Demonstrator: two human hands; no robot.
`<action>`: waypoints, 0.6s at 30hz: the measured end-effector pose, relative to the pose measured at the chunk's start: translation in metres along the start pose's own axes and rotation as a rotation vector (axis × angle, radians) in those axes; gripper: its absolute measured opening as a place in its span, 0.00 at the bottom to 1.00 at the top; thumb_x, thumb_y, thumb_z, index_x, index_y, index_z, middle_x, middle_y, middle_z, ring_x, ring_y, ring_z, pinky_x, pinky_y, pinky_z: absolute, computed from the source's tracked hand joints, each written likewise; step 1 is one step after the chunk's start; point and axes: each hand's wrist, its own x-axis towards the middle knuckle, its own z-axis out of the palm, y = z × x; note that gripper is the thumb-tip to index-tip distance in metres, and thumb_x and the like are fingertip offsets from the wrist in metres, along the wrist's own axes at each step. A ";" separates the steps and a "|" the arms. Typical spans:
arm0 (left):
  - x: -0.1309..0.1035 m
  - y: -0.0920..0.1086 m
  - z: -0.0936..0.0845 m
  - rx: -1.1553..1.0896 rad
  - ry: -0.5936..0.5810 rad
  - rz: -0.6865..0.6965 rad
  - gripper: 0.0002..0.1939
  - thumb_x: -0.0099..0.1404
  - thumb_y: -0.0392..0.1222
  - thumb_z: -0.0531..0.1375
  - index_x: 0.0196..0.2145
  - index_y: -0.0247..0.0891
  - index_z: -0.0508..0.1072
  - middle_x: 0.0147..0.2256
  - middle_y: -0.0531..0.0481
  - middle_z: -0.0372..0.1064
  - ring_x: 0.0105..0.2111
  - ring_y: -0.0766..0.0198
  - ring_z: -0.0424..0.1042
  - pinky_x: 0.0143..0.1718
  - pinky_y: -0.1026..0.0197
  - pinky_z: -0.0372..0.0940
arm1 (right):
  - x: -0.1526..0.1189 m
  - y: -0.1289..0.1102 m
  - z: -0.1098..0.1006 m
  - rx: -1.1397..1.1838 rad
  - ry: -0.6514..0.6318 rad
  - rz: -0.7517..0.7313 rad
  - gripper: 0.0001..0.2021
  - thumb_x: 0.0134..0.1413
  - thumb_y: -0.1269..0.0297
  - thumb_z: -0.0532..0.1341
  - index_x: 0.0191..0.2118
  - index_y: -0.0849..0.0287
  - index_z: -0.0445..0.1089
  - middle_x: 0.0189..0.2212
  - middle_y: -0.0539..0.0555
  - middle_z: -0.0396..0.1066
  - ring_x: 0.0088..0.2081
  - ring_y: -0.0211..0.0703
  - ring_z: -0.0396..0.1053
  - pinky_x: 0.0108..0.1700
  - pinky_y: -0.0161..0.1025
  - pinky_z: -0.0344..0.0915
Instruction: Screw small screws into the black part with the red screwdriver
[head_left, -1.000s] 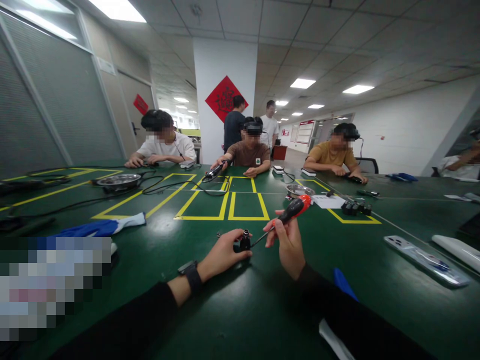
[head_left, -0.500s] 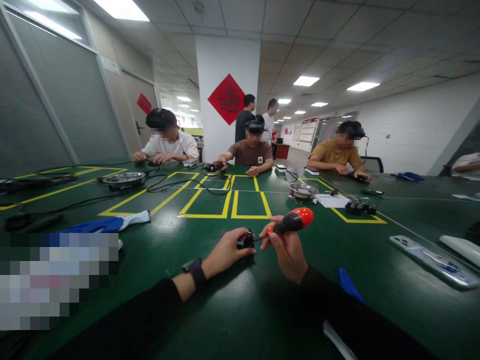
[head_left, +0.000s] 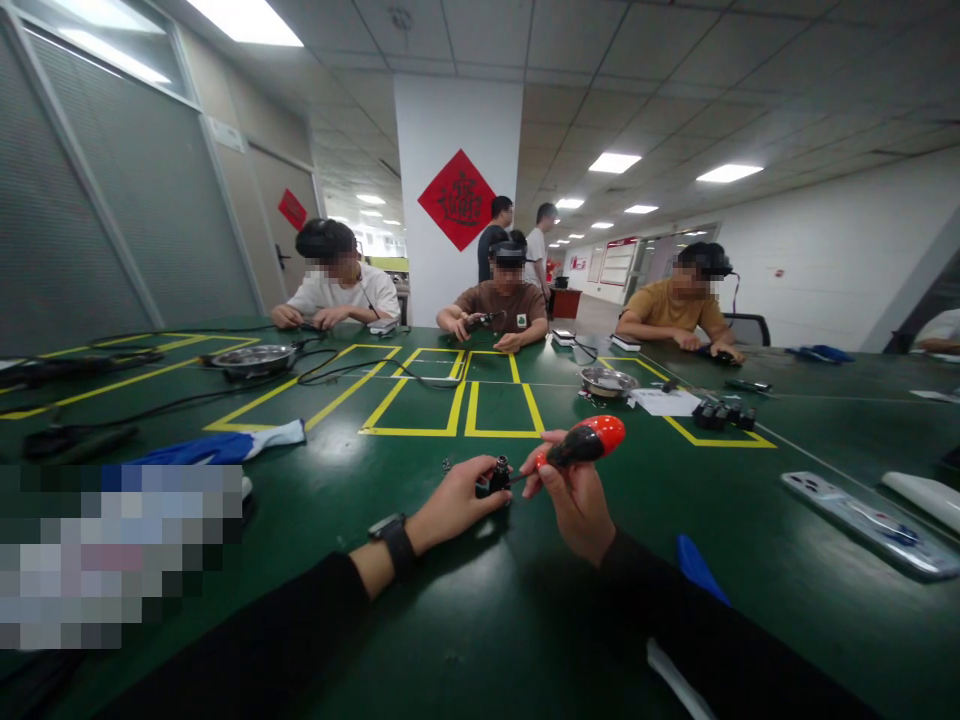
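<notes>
My left hand [head_left: 459, 495] is closed around a small black cylindrical part [head_left: 500, 474] with a metallic top, holding it upright just above or on the green table [head_left: 480, 620]. In my right hand [head_left: 576, 500] is a screwdriver [head_left: 589, 441] with a red and black handle. Its shaft points left and down, and the tip meets the side of the black part or lies very close to it. My left fingers hide much of the part's lower body. A few tiny pieces [head_left: 446, 465] lie just beyond my left hand.
At the left lies a blue and white glove [head_left: 217, 447]. Metal bowls [head_left: 607, 381] stand farther back, with several black parts [head_left: 724, 414] beside a paper sheet [head_left: 664, 401]. A phone [head_left: 866, 525] rests at the right. Co-workers sit across the table.
My hands and the screwdriver stay almost in place. Across the table, the middle co-worker has drawn a hand with a dark tool back towards the body. The view has shifted slightly.
</notes>
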 end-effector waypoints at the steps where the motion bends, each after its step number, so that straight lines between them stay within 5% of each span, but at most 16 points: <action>1: 0.000 0.001 -0.001 -0.008 -0.005 -0.005 0.11 0.58 0.44 0.59 0.37 0.34 0.70 0.32 0.50 0.68 0.31 0.64 0.65 0.34 0.63 0.60 | 0.000 0.000 0.000 0.006 0.000 0.001 0.11 0.58 0.61 0.52 0.46 0.54 0.56 0.31 0.50 0.67 0.25 0.37 0.66 0.33 0.41 0.66; 9: 0.001 0.000 0.000 -0.081 0.008 -0.016 0.12 0.57 0.43 0.60 0.37 0.34 0.72 0.32 0.49 0.69 0.32 0.63 0.66 0.36 0.62 0.62 | 0.005 -0.005 0.004 0.162 0.070 0.102 0.09 0.54 0.62 0.58 0.38 0.56 0.56 0.29 0.49 0.68 0.22 0.37 0.67 0.27 0.38 0.67; 18: 0.001 -0.002 0.002 -0.093 0.018 -0.001 0.12 0.57 0.43 0.60 0.37 0.34 0.72 0.32 0.50 0.69 0.33 0.63 0.66 0.36 0.62 0.62 | 0.010 -0.012 0.004 0.247 0.070 0.133 0.12 0.55 0.62 0.56 0.45 0.56 0.58 0.31 0.49 0.68 0.24 0.34 0.67 0.31 0.38 0.67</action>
